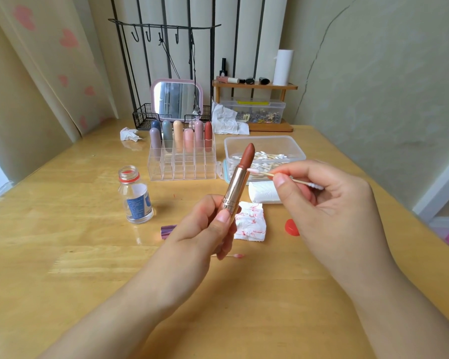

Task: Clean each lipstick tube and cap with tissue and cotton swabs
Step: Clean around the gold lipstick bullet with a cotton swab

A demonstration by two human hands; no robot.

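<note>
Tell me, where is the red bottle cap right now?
The red bottle cap lies on the wooden table, right of the stained tissue, partly hidden behind the right hand.

Purple cap (pixel 168 230) — half hidden.

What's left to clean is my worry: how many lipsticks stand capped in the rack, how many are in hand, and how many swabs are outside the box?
Capped lipsticks in the rack: 7
Open lipstick in the left hand: 1
Swabs outside the box: 2, one in the right hand, one lying on the table
Total: 10
</note>
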